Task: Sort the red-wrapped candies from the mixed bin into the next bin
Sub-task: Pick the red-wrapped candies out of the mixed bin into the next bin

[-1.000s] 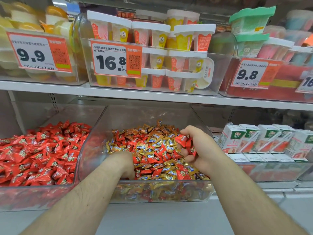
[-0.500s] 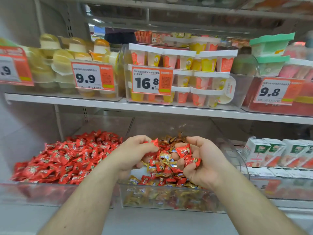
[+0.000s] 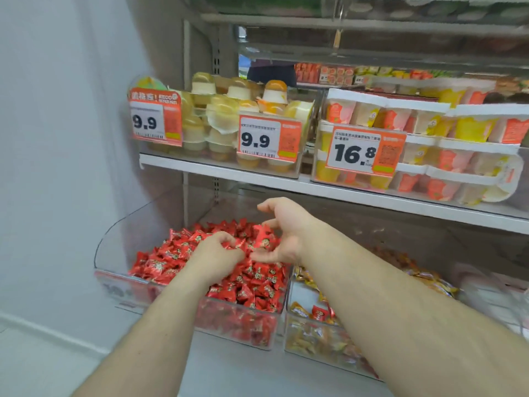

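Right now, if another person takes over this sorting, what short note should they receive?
Left hand: fingers curled, over the clear plastic bin of red-wrapped candies; whether it holds any is unclear.
Right hand: open, fingers spread, over the same bin, with red candies just below it.
Clear mixed bin of gold and red wrappers: to the right, some red pieces inside.
Left to do: return to the mixed bin and pick out more red ones.
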{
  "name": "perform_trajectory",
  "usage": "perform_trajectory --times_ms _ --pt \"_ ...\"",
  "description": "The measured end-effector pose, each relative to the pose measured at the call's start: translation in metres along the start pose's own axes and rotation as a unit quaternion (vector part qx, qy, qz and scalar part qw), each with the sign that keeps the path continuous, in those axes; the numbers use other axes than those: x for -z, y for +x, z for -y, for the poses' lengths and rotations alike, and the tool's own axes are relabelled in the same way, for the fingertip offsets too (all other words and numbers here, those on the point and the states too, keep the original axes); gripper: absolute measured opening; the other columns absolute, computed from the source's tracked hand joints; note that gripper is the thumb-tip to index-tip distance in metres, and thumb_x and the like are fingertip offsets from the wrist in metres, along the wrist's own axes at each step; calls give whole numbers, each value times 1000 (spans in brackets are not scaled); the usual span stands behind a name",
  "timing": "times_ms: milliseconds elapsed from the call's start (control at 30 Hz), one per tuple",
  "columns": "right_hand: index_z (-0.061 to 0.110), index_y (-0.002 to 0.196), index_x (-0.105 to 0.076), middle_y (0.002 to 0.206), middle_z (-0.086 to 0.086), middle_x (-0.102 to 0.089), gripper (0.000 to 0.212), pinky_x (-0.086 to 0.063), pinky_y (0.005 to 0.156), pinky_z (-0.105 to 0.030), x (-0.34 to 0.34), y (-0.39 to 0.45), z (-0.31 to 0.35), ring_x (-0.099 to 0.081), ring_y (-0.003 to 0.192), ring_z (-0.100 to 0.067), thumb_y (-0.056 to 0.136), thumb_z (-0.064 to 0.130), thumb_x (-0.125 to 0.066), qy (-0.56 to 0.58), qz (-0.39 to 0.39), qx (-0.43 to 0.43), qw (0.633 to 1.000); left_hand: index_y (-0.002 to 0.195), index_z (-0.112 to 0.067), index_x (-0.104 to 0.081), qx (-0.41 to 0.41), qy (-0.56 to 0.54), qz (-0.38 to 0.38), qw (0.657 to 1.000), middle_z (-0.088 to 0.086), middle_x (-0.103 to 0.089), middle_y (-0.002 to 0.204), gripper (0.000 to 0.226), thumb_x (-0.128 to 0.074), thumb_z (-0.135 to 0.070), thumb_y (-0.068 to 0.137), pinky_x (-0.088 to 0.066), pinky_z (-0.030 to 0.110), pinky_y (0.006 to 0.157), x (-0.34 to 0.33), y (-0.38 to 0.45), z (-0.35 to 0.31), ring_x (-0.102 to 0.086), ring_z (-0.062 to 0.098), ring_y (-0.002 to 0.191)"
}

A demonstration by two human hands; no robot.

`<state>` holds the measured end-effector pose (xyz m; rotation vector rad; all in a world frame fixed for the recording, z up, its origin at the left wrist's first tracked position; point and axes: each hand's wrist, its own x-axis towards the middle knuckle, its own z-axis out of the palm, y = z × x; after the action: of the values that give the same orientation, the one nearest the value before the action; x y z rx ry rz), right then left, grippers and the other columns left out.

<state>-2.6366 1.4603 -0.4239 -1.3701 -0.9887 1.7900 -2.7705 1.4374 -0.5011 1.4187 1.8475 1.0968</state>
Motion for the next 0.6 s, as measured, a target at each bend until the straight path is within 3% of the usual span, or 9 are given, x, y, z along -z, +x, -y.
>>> perform_trajectory --times_ms 67,133,233,333,433,533,600 --pt "13 143 -42 150 -13 -33 53 -26 100 -76 -4 4 -1 -24 141 -46 94 27 -57 -22 -20 8 1000 109 -28 -60 -2 43 42 998 -10 -59 89 33 -73 -21 79 -49 28 65 -1 5 11 -62 13 73" --pt "16 148 -37 160 -11 -19 57 -14 104 -78 -3 6 -5 -8 147 -45 95 27 -55 -17 -20 13 1000 123 -32 -55 -11 65 54 996 -11 -59 101 49 -70 -16 80 -53 30 69 2 6 16 -65 18 85" --pt "9 152 -30 161 -20 -17 61 -23 110 -67 6 3 -11 -16 146 -44 98 28 -52 -13 -4 20 1000 131 -30 -54 -38 70 9 997 -7 -61 123 56 -65 -13 78 -51 36 90 4 7 14 -61 16 106" --pt "-4 139 -43 145 -30 -41 48 -46 99 -52 25 -13 -15 -47 130 -43 100 24 -48 7 20 49 999 120 -31 -60 -103 61 -34 992 -15 -63 110 47 -65 -15 76 -43 42 103 -5 -4 -4 -59 12 113" --pt "-4 107 -58 111 -26 -64 26 -59 72 -38 56 -33 -16 -68 92 -34 100 18 -48 45 2 98 994 102 -26 -68 -206 39 -72 975 -16 -65 93 31 -65 -9 77 -48 33 94 -25 -21 -36 -63 9 97" --pt "-2 100 -62 99 -22 -68 24 -60 68 -34 98 -53 -19 -70 83 -30 99 19 -49 60 -43 135 988 84 -26 -66 -265 25 -54 962 -15 -63 74 21 -62 -7 77 -44 13 68 -51 -44 -67 -56 -3 68" --pt "-1 100 -64 96 -20 -69 25 -59 68 -35 127 -65 -23 -69 81 -28 99 20 -50 66 -76 146 984 80 -28 -64 -259 45 26 964 -14 -61 68 19 -60 -9 78 -41 13 62 -72 -54 -79 -54 -2 64"
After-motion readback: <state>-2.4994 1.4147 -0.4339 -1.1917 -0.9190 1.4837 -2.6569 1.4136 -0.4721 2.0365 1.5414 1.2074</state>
